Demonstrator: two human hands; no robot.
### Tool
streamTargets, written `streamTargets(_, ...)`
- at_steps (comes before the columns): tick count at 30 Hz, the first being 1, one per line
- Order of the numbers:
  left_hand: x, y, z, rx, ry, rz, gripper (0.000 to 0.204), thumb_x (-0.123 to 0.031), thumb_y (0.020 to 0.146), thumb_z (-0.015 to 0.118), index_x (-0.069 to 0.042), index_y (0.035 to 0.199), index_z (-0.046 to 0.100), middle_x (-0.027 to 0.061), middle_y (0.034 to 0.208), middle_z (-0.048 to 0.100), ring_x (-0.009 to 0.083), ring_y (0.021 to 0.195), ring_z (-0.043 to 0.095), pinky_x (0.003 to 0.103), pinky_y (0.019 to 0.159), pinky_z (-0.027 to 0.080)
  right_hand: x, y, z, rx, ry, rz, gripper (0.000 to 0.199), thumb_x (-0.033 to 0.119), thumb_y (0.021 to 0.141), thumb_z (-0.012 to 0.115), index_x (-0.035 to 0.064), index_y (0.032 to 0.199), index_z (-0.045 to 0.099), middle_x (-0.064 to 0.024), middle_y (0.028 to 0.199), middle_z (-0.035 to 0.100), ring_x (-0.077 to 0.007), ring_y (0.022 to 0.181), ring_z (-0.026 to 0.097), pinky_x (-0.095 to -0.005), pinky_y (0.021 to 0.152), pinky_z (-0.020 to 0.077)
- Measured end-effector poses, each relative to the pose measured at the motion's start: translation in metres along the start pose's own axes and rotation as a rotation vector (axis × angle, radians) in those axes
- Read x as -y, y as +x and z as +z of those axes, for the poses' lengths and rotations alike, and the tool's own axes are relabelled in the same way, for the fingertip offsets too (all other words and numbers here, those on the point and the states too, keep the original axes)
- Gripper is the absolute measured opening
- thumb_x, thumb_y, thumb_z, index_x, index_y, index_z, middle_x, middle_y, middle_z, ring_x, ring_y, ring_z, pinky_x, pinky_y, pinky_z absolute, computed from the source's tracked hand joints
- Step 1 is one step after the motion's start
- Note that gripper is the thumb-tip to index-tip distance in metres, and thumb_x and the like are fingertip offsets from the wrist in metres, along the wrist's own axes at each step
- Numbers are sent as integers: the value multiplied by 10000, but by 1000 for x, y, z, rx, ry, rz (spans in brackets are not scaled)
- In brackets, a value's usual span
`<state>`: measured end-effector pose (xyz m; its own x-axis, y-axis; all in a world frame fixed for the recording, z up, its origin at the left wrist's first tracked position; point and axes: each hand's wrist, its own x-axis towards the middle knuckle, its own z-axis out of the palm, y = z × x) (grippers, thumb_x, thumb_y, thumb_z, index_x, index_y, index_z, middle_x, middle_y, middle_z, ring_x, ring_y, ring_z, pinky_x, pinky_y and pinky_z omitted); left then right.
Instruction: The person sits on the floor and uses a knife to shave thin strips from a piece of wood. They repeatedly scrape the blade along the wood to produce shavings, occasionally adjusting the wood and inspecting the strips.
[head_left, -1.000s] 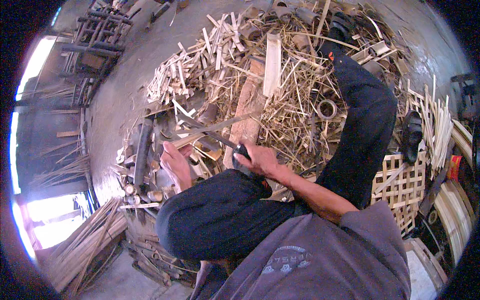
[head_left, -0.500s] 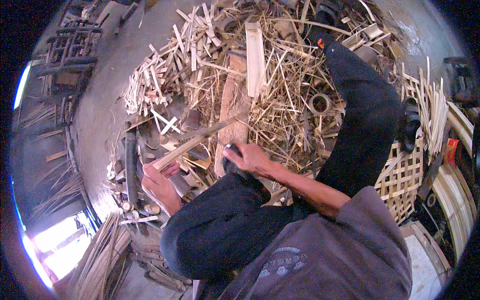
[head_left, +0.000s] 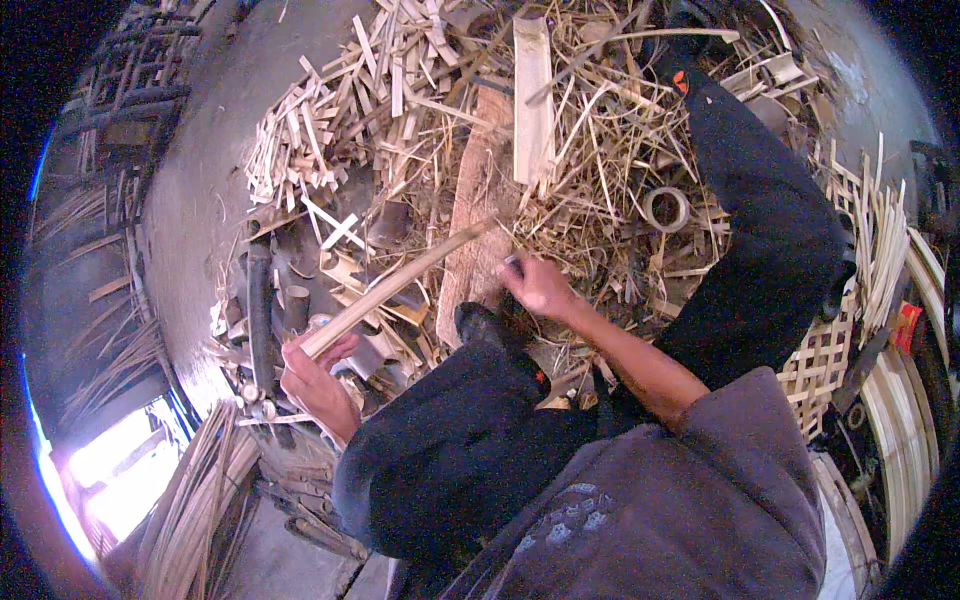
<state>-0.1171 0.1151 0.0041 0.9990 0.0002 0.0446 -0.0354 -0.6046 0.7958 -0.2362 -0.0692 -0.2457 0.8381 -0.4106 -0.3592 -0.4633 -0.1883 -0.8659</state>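
Left hand (head_left: 318, 378) low at the person's left knee, fingers curled in a closed grip round the near end of a long bamboo strip (head_left: 400, 285); the strip runs up and to the right, its far tip over a wooden chopping block (head_left: 478, 215). Right hand (head_left: 540, 285) stretched forward, forearm bare and angled out from the body, fist closed on something small and pale at the block's near edge, cannot tell what. Right hand sits near the strip's far tip, not touching it. Knees in dark trousers either side. Floor (head_left: 200, 190) covered with bamboo offcuts (head_left: 330, 120); tape roll (head_left: 666, 208) to the right, woven lattice panel (head_left: 820, 360) beyond the right leg
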Motion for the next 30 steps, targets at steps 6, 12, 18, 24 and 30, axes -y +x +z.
streamTargets(6, 23, 19, 5, -99, -92, 24, 583, -428, 985, 317, 93, 985, 580, 224, 932, 642, 299, 818, 673, 355, 652, 564, -15, -16, 5, -29, -109, -5, 550, 527, 903, 473, 19, 1080, 587, -270, 827, 638, -452, 810, 616, -505, 729, 477)
streamTargets(12, -6, 37, 66, 254, -1115, 112, 862, -757, 813, 386, -33, 1272, 473, 190, 1086, 613, 325, 1021, 569, 435, 962, 382, 3, -21, -30, -12, 11, -4, 447, 454, 913, 522, 16, 988, 568, -128, 709, 598, -244, 631, 606, -380, 597, 468)
streamTargets(18, -5, 13, 134, 303, -1188, 189, 574, -550, 959, 365, -23, 891, 582, 24, 770, 506, 127, 717, 447, 258, 688, 352, 142, -81, -122, 13, 90, -226, 516, 206, 878, 572, 35, 1348, 447, -107, 772, 636, -191, 681, 607, -328, 692, 491)
streamTargets(24, -26, -17, 146, 488, -1155, 262, 396, -384, 985, 461, -62, 779, 561, -18, 728, 522, 66, 701, 450, 223, 652, 351, 222, -118, -159, 118, 350, -291, 571, 113, 936, 457, 89, 1469, 254, 10, 682, 515, -58, 525, 464, -210, 487, 407)
streamTargets(30, -6, -28, 153, 555, -1063, 275, 329, -344, 960, 537, -64, 793, 582, -41, 699, 508, 48, 658, 438, 224, 593, 370, 246, -132, -155, 173, 463, -21, 442, 375, 1011, 348, -8, 1176, 494, -26, 595, 476, -96, 423, 447, -265, 389, 399)
